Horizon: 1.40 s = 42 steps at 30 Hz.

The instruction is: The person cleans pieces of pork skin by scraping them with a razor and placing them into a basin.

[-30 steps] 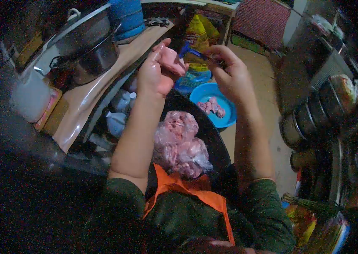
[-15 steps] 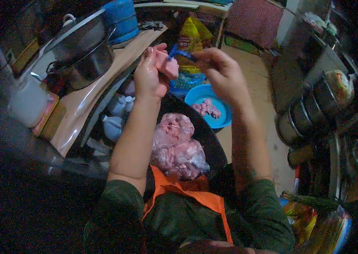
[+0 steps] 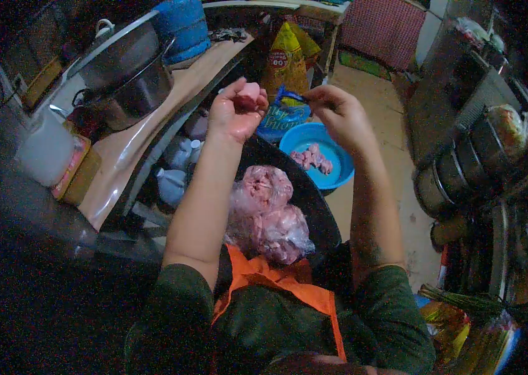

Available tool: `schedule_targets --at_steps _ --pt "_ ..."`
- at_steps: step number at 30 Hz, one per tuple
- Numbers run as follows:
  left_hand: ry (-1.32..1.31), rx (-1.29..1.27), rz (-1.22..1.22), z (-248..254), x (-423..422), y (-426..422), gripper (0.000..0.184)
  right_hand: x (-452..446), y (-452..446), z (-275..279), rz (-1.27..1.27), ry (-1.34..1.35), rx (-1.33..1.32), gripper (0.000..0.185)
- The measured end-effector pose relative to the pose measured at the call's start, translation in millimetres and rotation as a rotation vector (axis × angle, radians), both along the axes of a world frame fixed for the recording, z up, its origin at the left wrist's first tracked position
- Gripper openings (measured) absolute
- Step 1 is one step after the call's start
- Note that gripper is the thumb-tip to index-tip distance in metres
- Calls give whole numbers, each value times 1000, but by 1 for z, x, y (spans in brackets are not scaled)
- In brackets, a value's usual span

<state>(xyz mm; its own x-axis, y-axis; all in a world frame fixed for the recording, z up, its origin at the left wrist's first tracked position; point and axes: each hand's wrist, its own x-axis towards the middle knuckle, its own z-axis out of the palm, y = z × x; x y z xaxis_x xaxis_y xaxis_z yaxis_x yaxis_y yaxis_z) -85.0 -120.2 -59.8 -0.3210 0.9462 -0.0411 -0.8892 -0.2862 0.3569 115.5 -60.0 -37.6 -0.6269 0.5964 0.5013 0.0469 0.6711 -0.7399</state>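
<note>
My left hand (image 3: 236, 119) is raised palm up, its fingers curled round a pale pink piece of meat (image 3: 249, 92). Pinched in my right hand (image 3: 341, 117) is the handle of a small blue tool that looks like a disposable razor (image 3: 289, 95). Its head points toward the meat, with a gap between them. Below my forearms, plastic bags of raw meat (image 3: 279, 228) sit on a dark surface. Beyond them, a light blue basin (image 3: 347, 164) holds several meat pieces (image 3: 313, 159).
Large metal pots (image 3: 142, 94) and a blue container (image 3: 181, 28) stand along the wooden counter (image 3: 139, 144) at left. White bottles (image 3: 171, 186) are below it. A yellow sack (image 3: 286, 59) stands behind the basin. Stacked dark pans (image 3: 464, 165) are on the right.
The blue razor has come away from the meat. My left hand has turned, so the meat now sits deeper in its fingers. The view has shifted slightly.
</note>
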Motion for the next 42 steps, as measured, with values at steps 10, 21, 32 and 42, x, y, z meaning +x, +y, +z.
schedule_targets --at_steps 10,21,32,42 --pt "131 118 -250 -1 -3 -6 35 -5 2 2 -17 164 133 15" --pt "344 1 -51 3 13 -1 32 -6 32 -10 -106 106 301 13" --pt "495 21 -27 -9 9 8 39 0 23 -3 -102 110 215 15" --pt "376 -131 325 -58 -9 -8 23 -27 127 -13 226 172 -28 23"
